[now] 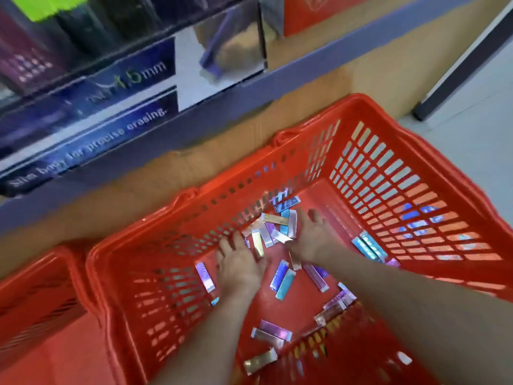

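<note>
Figure: two hands work inside a red basket [405, 143], close to its far wall. The left hand [238, 266] and right hand [313, 234], fingers straight and spread, press a heap of small shiny boxes [270, 232] between them. Loose boxes [283, 282] are scattered over the floor toward the near rim.

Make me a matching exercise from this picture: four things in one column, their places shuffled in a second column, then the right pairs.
Things
1. left hand
2. right hand
3. second basket
4. blue sign

Places
A. up behind the big basket
B. outside the big basket, at its left
C. at the right edge of the pile of boxes
D. at the left edge of the pile of boxes

Pairs: 1-D, 2-C, 3-B, 4-A.
</note>
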The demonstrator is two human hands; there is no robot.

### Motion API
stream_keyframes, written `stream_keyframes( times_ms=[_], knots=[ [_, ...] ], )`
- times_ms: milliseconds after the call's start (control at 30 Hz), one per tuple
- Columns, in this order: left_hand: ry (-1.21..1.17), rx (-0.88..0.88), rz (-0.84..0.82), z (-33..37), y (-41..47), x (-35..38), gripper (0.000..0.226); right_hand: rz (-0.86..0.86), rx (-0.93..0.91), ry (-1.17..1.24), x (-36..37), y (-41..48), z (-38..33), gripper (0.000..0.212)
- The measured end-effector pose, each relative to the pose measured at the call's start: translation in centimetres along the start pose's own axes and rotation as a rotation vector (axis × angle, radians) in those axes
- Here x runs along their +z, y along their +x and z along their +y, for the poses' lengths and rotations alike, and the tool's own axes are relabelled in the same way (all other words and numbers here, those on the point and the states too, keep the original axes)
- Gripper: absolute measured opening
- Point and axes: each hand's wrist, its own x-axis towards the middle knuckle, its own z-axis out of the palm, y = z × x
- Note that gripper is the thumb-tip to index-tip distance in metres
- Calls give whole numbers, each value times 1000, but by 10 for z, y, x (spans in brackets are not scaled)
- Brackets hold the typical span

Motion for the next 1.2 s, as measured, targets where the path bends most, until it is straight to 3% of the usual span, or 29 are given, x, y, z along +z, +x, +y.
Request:
stream_keyframes(
  times_ms=[100,200,267,367,467,633,900,1067,1133,1200],
  knots=[
    [53,5,55,4,0,7,71,79,42,97,12,22,-10,83],
    [0,-25,27,3,4,13,57,196,33,24,24,26,-21,66],
    [-60,-66,9,5,9,15,55,220,-45,-20,30,26,-20,53],
    [-203,-104,59,14,13,12,67,120,-141,-73,28,20,-8,42],
    [-181,-5,70,20,12,13,74,38,-106,-19,22,11,11,42],
    [-86,176,-11,22,17,16,65,47,-19,131,17,-1,23,40],
    [-100,71,-78,20,3,19,42,178,141,146,28,0,35,41],
    [-86,165,2,8,-5,17,33,146,197,5,25,5,38,40],
    [-145,114,-18,4,-1,13,26,116,197,-54,20,5,38,35],
    [-451,-93,-125,3,2,11,17,72,194,-17,15,5,36,31]
  ],
)
